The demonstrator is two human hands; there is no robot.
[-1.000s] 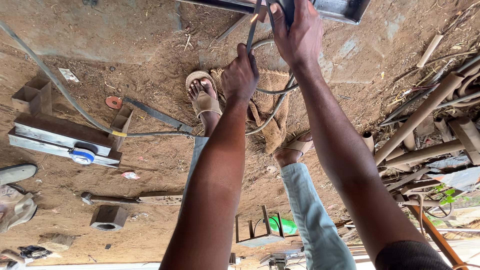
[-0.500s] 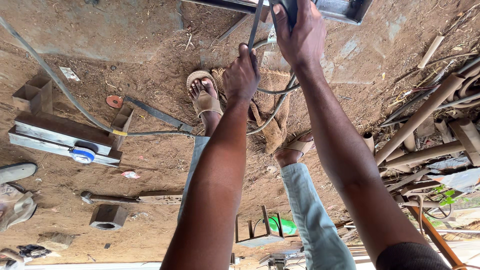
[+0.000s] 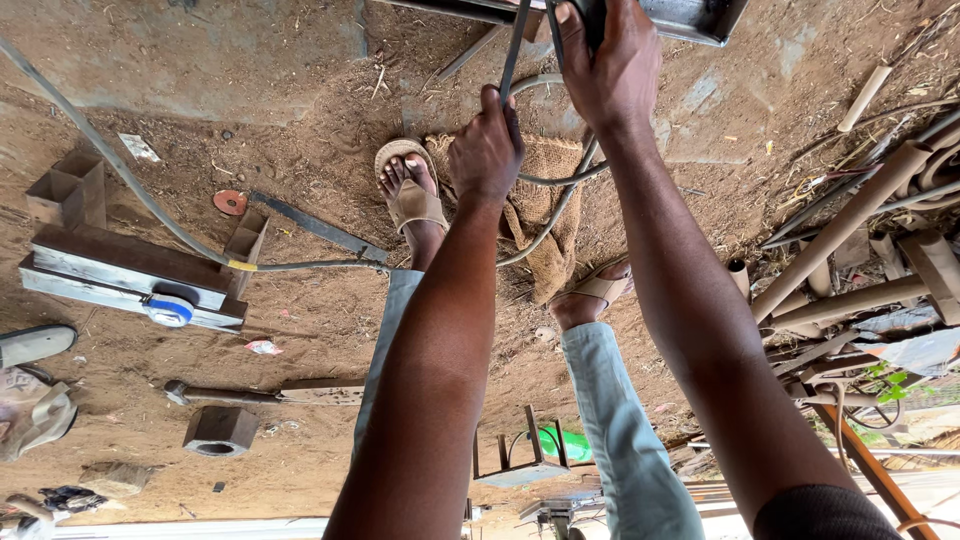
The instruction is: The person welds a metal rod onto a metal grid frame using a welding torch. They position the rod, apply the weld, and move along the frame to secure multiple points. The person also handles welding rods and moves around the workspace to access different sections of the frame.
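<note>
Small flat white paper label (image 3: 138,148): rectangular, lying on the bare dirt ground (image 3: 300,90) at upper left, just beside the grey hose (image 3: 120,175). No screens or signs visible.

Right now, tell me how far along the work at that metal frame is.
Done: nothing finished shows on the metal frame. In hand: the left hand grips a thin bar; the right hand grips a dark handle at the frame. Left: cannot tell; the steel block lies untouched.
</note>
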